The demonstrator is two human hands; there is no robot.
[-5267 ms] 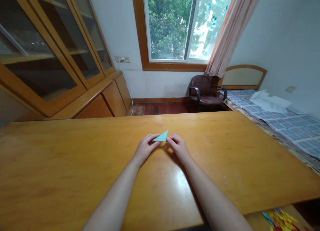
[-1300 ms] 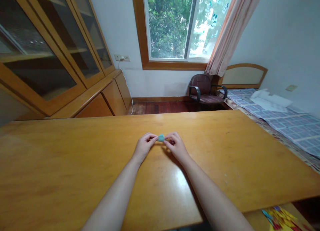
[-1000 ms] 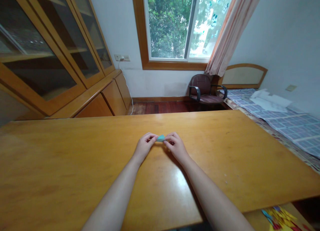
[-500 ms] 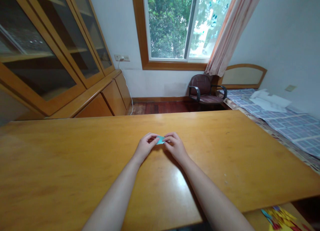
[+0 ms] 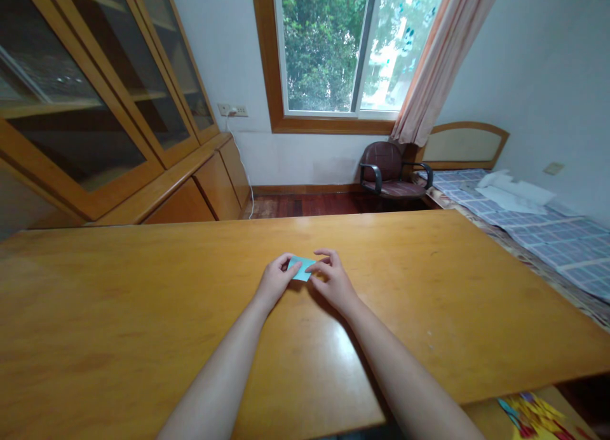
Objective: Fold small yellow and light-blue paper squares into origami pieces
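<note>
A small light-blue piece of paper (image 5: 300,270) is held just above the wooden table (image 5: 143,313). My left hand (image 5: 275,277) pinches its left side, the thumb lying on top and the other fingers behind. My right hand (image 5: 332,279) is at the paper's right edge with its fingers apart. One right fingertip meets or nearly meets that edge, while another finger is raised above it. The undersides of the fingers are hidden.
Yellow, red and blue pieces (image 5: 536,416) lie on a lower surface at the bottom right. Beyond the table stands a maroon armchair (image 5: 384,164). A bed (image 5: 534,221) is on the right, a glass-doored cabinet (image 5: 109,110) on the left.
More of the blue paper shows now, and it looks flatter and wider. The right hand's fingers have spread and loosened from it; the left hand still pinches it.
</note>
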